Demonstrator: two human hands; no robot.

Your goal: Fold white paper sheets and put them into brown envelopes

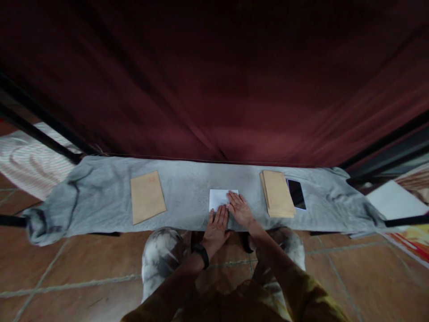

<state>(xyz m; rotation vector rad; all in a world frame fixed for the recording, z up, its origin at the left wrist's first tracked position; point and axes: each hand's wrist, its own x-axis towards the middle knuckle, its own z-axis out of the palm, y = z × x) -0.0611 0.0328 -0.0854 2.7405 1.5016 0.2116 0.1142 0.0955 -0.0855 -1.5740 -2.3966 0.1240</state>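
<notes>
A white sheet of paper (217,197), seemingly folded, lies on the grey cloth in front of me. My left hand (216,228) rests at its lower edge with fingers stretched out and close together, and a dark band circles that wrist. Flat across the paper's right side lies my right hand (239,209), its fingers extended. The two hands nearly meet, and their palms cover the paper's lower right part. Neither hand grips anything that I can see.
A single brown envelope (147,197) lies to the left. To the right sit a stack of brown envelopes (277,194) and a dark phone (296,194). Grey cloth (187,179) covers the narrow surface; a red curtain (214,89) hangs behind. Black bars (36,120) stand at the sides.
</notes>
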